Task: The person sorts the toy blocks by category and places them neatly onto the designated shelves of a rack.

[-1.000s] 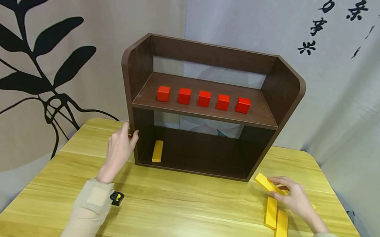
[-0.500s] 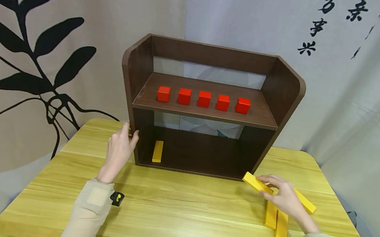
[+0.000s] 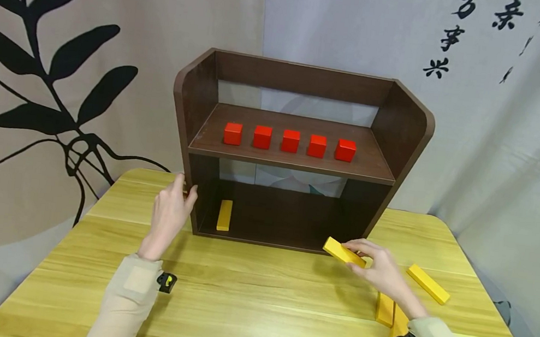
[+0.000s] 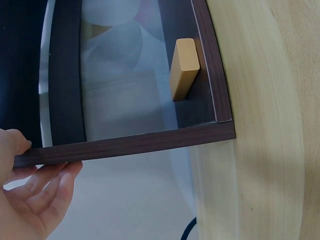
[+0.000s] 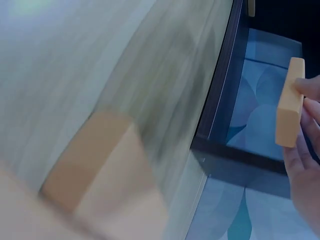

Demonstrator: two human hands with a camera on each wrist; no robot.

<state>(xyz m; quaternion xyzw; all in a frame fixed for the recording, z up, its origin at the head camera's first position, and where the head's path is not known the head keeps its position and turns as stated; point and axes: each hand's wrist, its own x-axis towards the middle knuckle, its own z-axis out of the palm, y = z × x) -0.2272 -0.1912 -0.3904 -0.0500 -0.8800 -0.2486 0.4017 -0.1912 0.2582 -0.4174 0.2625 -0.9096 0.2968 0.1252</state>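
Flat, elongated yellow wooden block (image 3: 344, 252) — pinched at its right end in the right hand (image 3: 382, 273), raised off the worktop, tilted with its free end pointing left, just in front of the lower right corner of the dark brown wooden two-tier shelf unit (image 3: 404, 133). Shelf unit stands upright at the back of the worktop — left hand (image 3: 168, 215) grips the front edge of its left side panel.

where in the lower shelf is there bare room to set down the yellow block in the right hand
The lower compartment is bare from the standing yellow block at its left end across to the right wall. The held yellow block in the right hand is at that open right front. The upper shelf is crowded with five red cubes. The left hand grips the left wall.
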